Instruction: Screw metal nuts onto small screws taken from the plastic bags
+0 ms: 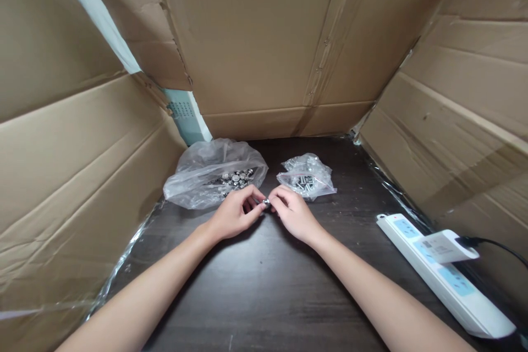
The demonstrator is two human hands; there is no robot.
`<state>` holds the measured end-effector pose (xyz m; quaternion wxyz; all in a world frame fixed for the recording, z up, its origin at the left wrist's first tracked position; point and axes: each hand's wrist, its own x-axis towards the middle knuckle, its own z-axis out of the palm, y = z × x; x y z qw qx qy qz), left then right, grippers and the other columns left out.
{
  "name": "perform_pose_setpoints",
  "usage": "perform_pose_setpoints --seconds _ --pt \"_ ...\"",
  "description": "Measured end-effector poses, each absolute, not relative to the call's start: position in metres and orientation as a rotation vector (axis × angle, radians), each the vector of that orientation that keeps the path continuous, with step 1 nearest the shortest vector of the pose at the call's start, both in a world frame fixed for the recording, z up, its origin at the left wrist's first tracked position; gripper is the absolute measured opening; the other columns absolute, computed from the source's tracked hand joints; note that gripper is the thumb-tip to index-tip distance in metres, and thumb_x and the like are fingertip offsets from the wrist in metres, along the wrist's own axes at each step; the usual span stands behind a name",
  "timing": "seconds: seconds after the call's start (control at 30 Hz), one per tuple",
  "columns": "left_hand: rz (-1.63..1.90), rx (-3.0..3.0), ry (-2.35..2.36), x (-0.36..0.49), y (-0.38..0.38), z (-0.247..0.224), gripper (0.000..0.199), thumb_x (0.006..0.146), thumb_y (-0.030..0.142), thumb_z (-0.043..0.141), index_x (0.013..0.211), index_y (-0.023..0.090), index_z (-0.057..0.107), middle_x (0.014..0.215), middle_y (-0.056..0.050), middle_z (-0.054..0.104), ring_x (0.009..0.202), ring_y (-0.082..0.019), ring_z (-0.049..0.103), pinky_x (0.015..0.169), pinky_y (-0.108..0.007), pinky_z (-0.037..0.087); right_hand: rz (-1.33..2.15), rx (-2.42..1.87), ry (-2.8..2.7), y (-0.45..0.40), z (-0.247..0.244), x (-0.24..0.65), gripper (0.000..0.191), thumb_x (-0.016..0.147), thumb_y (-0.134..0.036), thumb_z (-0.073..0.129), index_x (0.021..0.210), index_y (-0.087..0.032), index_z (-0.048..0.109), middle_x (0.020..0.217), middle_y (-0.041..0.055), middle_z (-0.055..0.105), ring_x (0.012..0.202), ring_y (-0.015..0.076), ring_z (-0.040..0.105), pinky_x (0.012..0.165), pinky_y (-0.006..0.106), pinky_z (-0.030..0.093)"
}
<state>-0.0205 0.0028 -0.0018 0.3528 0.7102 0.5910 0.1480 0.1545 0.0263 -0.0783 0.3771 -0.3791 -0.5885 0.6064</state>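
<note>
Between the fingertips of my two hands is a small shiny metal piece [266, 202], too small to tell its exact kind. My left hand [239, 210] pinches it from the left with thumb and forefinger. From the other side, the fingers of my right hand [292, 212] close on it too. Just beyond my left hand lies an open clear plastic bag [206, 170] with many round-headed metal pieces [236, 177] in it. Past my right hand sits a smaller clear zip bag [313, 168] holding short silvery screws or pins [304, 182].
Cardboard walls [264, 38] enclose the dark wooden table [264, 297] at the back and both sides. Along the right lies a white power strip [445, 280] with a white adapter [447, 246] plugged in and a black cable [501, 246].
</note>
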Motion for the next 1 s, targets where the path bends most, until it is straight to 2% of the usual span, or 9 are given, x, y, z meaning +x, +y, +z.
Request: perform_pose_setpoints --seconds 1.0 --pt "0.37 1.799 1.526 -0.0201 0.0029 -0.0016 0.014 0.092 0.029 0.064 0.098 0.017 0.066 0.082 -0.002 0.071 0.069 -0.013 0.064 0.062 -0.022 0.049 1.545 -0.962 -1.519 0.0257 -0.0782 0.1539 0.025 0.094 -0.025 0.05 0.072 -0.02 0.059 0.081 0.003 0.058 0.075 0.0178 0.056 0.07 0.031 0.043"
